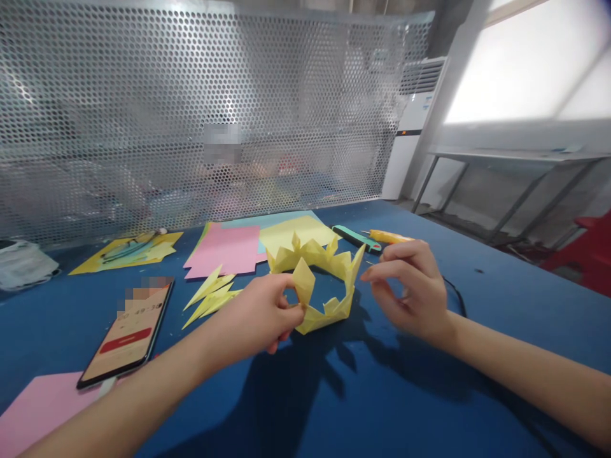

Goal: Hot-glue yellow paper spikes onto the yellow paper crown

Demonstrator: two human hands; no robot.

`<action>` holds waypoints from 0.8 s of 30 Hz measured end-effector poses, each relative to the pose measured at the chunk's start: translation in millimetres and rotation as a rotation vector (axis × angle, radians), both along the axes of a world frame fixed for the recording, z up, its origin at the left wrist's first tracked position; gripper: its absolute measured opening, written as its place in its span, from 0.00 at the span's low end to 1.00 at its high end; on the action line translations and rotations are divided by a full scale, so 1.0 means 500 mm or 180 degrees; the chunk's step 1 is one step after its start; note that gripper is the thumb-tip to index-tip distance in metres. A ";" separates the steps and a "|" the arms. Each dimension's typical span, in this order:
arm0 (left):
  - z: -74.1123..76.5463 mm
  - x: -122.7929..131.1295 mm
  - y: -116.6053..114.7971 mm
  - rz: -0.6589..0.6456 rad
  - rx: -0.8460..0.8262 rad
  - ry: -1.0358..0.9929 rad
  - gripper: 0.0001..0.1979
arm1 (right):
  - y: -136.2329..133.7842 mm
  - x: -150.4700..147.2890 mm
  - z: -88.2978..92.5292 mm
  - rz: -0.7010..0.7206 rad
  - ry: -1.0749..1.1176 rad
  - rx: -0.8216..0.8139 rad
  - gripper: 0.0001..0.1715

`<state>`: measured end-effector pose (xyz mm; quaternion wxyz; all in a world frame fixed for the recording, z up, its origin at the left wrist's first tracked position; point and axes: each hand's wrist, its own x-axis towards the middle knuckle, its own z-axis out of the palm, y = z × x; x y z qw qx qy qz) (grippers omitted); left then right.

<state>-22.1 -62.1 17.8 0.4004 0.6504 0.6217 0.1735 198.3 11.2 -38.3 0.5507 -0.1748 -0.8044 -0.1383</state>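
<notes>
My left hand (279, 312) pinches a pale yellow folded paper crown (337, 312) at its near left side, thumb and finger on one diamond-shaped point (304, 281). The crown is a ring of folded pieces with points standing up around it, over the blue table. My right hand (413, 289) is just to the right of the crown, apart from it, with fingers curled and thumb close to a fingertip. Whether something small is between them, I cannot make out. Behind this hand is an orange-yellow tool (389, 236) with a thin tip, partly hidden.
Several folded yellow pieces (212, 299) lie left of the crown. Beyond are pink paper (229, 248), yellow paper (298, 232) and a green utility knife (356, 238). A phone (131, 334) lies at left. A perforated metal screen (200, 108) borders the far edge; a dark cable (457, 294) runs at right.
</notes>
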 end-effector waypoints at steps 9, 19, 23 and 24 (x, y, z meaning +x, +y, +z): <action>0.003 -0.005 -0.005 -0.0025 0.0171 0.0023 0.06 | -0.002 -0.001 0.002 -0.0036 0.0008 0.0016 0.13; 0.048 -0.022 -0.010 -0.0049 0.0219 0.0358 0.20 | 0.000 0.001 0.004 0.0071 -0.0004 0.0110 0.14; 0.107 -0.072 0.000 0.0335 0.0476 0.0546 0.16 | -0.006 -0.005 0.004 0.0570 -0.0623 0.0316 0.17; 0.119 -0.090 0.004 0.0454 0.0586 0.0587 0.15 | -0.009 -0.008 0.002 0.0639 -0.0823 0.0322 0.17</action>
